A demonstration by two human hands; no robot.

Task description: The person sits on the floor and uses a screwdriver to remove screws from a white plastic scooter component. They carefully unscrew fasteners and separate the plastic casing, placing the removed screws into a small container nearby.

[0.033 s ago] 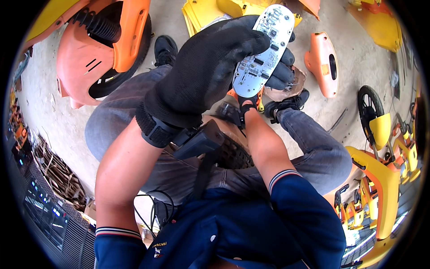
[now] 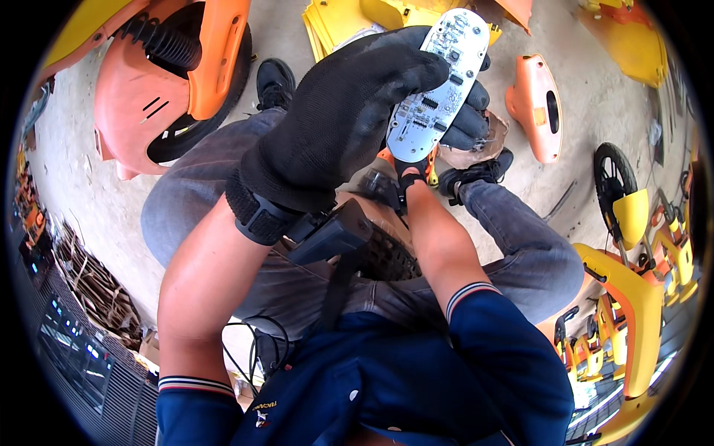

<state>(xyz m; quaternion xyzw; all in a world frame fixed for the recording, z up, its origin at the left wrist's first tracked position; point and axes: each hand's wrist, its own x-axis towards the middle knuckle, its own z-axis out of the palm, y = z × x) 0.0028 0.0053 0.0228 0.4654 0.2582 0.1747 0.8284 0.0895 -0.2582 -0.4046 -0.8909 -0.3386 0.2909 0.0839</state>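
Concrete floor (image 2: 584, 104); oval white circuit board (image 2: 439, 97) held above it.
Black-gloved left hand (image 2: 349, 111) grips the board, thumb on the component face; right hand (image 2: 410, 169) mostly hidden at the lower end, grip indeterminable.

One oval circuit board (image 2: 437, 85). Two gloved hands, the left hand (image 2: 338, 111) and the right hand (image 2: 410, 168) (mostly hidden behind the board, but it counts). Two black shoes (image 2: 275, 82), two striped sleeve cuffs (image 2: 196, 384), two shirt buttons (image 2: 353, 395). Two wheels (image 2: 629, 169) show clearly. One coil-spring shock absorber (image 2: 160, 43); one orange slotted shell (image 2: 537, 123); one yellow mudguard (image 2: 631, 218). The yellow parts (image 2: 610, 338) at right crowd too closely to count.
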